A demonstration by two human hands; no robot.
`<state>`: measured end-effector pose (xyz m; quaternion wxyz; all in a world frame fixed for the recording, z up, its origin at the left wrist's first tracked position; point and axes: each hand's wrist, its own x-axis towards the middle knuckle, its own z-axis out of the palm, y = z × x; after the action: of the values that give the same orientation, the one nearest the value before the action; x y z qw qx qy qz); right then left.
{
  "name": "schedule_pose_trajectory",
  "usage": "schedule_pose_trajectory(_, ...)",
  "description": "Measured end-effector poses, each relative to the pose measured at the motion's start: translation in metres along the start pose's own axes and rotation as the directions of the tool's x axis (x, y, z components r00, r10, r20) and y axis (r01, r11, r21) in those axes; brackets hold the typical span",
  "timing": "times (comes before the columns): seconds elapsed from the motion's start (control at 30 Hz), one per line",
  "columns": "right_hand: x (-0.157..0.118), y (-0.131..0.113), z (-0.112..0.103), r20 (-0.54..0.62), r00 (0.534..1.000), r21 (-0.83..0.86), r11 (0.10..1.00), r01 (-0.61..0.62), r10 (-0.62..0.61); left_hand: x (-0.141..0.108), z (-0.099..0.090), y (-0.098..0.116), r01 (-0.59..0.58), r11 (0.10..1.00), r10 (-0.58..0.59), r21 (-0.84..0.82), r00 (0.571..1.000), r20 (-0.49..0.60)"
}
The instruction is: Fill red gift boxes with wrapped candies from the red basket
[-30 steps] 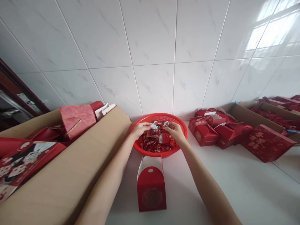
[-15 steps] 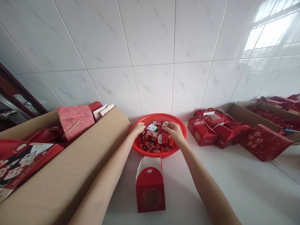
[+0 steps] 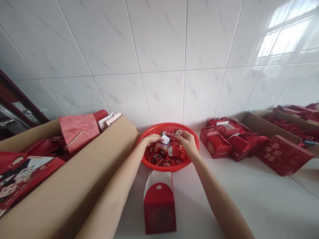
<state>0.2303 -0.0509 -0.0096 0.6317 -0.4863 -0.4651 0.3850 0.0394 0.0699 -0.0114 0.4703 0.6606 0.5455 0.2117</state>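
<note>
A red plastic basket [image 3: 170, 168] against the wall holds many small wrapped candies [image 3: 159, 160], mostly red. Inside its left part, my left hand [image 3: 152, 139] has its fingertips closed on a white-and-blue candy packet [image 3: 165, 139], which is tilted. At the basket's right side, my right hand [image 3: 187, 140] pinches a wrapped candy [image 3: 178, 133] with dark lettering on white between thumb and fingers. In front of the basket, between my forearms, stands a red gift box [image 3: 159, 212] with its top open and a round window in its front.
On the left, a long cardboard carton [image 3: 99, 166] holds red bags and a pink box [image 3: 79, 131]. Several red gift boxes [image 3: 219, 146] are grouped right of the basket, near a red bag [image 3: 286, 154] and another carton [image 3: 261, 118]. White tiled wall [image 3: 161, 96] rises behind.
My left hand has reached further right and taken the white-and-blue packet, which has turned and shifted right. My right hand stays at the lettered candy. The view has tipped slightly upward.
</note>
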Motion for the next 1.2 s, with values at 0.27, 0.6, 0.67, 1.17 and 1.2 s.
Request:
schedule_pose_trajectory(0.27,0.0,0.001,0.0,0.008,1.0,0.038,0.999,-0.026,0.026,-0.023,0.01,0.029,0.234,0.941,-0.138,-0.246,0.925,0.353)
schedule_pose_trajectory(0.6,0.004,0.007,0.0,-0.009,1.0,0.007,1.0,-0.009,0.009,-0.034,0.005,0.022,0.079,0.983,-0.026,-0.163,0.952,0.303)
schedule_pose_trajectory(0.67,0.004,0.006,0.0,-0.003,1.0,0.029,0.999,-0.019,0.019,-0.035,0.004,0.021,0.06,0.974,0.007,-0.219,0.955,0.295)
schedule_pose_trajectory(1.17,-0.001,-0.009,-0.004,0.213,0.97,0.241,0.956,-0.166,0.114,-0.051,0.021,0.036,-0.299,0.774,0.262,-0.558,0.954,-0.149)
schedule_pose_trajectory(1.2,-0.002,-0.01,-0.005,0.242,0.963,0.251,0.951,-0.178,0.116,-0.053,0.025,0.038,-0.319,0.775,0.301,-0.545,0.945,-0.125)
